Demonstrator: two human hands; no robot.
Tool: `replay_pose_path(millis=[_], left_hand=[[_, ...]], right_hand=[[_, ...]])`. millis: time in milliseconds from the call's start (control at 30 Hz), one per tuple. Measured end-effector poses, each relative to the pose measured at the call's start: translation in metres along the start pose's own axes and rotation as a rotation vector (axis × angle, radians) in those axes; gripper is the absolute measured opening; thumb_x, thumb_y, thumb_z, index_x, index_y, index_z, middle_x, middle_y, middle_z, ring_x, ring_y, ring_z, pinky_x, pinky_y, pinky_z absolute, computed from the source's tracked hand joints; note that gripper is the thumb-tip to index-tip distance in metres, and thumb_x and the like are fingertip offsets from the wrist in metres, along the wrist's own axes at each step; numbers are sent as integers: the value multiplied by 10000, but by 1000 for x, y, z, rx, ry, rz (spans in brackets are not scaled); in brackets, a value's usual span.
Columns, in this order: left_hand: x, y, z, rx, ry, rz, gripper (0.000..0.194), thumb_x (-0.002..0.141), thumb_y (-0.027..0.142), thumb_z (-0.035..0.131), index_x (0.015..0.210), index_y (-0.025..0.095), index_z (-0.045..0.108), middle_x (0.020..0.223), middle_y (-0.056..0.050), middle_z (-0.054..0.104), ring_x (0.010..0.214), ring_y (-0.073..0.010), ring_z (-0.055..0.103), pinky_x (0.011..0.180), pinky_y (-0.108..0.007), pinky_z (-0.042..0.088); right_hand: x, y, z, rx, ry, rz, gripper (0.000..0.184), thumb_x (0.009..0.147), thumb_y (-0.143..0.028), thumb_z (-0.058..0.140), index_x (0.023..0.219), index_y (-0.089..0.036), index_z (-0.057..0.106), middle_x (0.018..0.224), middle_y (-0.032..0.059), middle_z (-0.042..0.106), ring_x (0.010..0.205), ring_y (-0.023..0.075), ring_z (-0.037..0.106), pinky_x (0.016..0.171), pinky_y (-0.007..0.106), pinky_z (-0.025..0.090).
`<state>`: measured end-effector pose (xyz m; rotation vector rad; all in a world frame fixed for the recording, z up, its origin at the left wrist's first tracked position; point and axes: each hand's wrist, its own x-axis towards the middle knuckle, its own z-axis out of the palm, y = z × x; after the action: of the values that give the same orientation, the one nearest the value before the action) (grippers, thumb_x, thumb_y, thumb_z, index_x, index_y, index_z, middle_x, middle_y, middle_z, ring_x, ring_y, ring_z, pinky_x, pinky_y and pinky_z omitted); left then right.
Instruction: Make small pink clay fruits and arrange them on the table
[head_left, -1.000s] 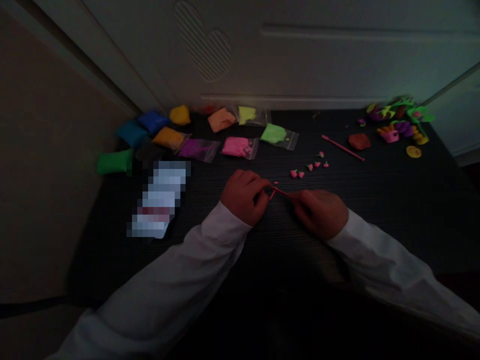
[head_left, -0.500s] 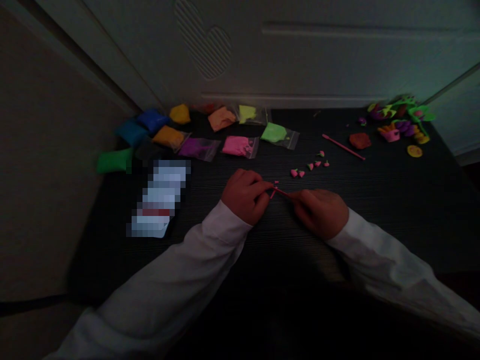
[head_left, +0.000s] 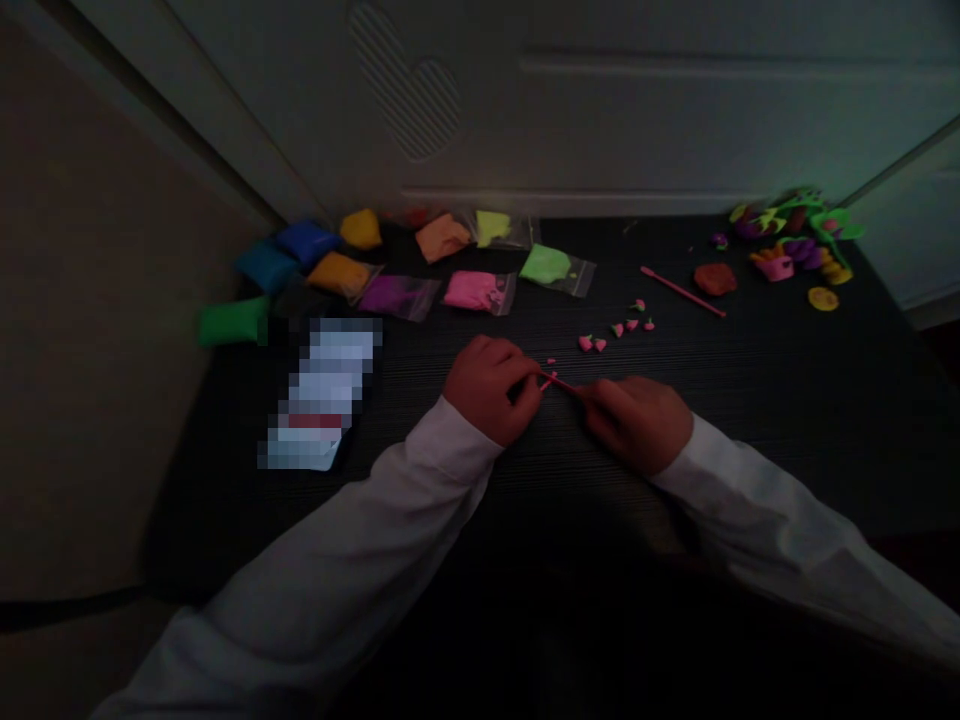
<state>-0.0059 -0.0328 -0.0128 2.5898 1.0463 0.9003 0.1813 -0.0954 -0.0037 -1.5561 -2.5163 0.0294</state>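
My right hand (head_left: 641, 425) is closed around a thin pinkish-red modelling tool (head_left: 566, 386) that points left. At its far end, the bent fingers of my left hand (head_left: 491, 390) are pinched together at the tip; the exact contact is hard to see. Under the tool, crossing it, lies a short strip of pink clay (head_left: 547, 384). Just beyond the fingertips rests a tiny pink clay piece (head_left: 551, 361). Several small pink clay pieces with green tops (head_left: 586, 343) are scattered farther back and to the right.
A lit phone (head_left: 322, 395), its screen blurred out, lies left on the dark table (head_left: 420, 540). Bags of coloured clay, including pink (head_left: 475, 291) and light green (head_left: 546, 264), line the back. Another pink tool (head_left: 682, 291), a red lump (head_left: 715, 279) and finished clay figures (head_left: 799, 235) are at right.
The left fingertips have drawn slightly closer to the tool's tip and the pink strip. My right hand keeps its hold, and the view has shifted slightly.
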Motion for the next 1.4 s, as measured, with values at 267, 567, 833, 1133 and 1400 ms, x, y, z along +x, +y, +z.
replay_pose_path(millis=[267, 567, 833, 1133, 1400], left_hand=[[-1, 4, 0, 9, -81, -21, 202, 734, 295, 474, 750, 165, 628, 730, -40, 581, 726, -153, 492, 697, -321, 384], [0, 4, 1, 76, -182, -76, 193, 724, 327, 484, 761, 157, 566, 773, -45, 573, 752, -168, 482, 705, -327, 372], [0, 1, 0, 97, -186, -92, 205, 728, 310, 477, 822, 162, 582, 824, -50, 573, 790, -176, 483, 740, -340, 372], [-1, 3, 1, 50, -180, -56, 175, 741, 289, 471, 756, 163, 591, 778, -50, 573, 758, -167, 481, 709, -334, 375], [-1, 6, 0, 35, -204, -66, 185, 741, 303, 469, 744, 161, 589, 781, -49, 575, 754, -161, 485, 706, -328, 373]], right_hand=[[-2, -1, -2, -11, -5, 20, 208, 797, -254, 388, 906, -173, 546, 700, 22, 630, 573, 128, 527, 554, 249, 317], [-2, -3, -2, -4, -2, 30, 205, 792, -248, 390, 902, -172, 546, 713, 19, 636, 588, 136, 544, 565, 250, 330], [-3, -3, -1, 21, 37, 93, 220, 787, -257, 390, 920, -168, 541, 666, 27, 621, 561, 130, 531, 541, 244, 328], [-3, -2, -3, 119, 107, 147, 201, 784, -243, 395, 911, -155, 524, 643, 32, 602, 559, 124, 538, 526, 238, 357], [-2, -2, -4, 112, 113, 169, 195, 774, -253, 420, 911, -168, 530, 668, 30, 614, 574, 133, 556, 529, 240, 365]])
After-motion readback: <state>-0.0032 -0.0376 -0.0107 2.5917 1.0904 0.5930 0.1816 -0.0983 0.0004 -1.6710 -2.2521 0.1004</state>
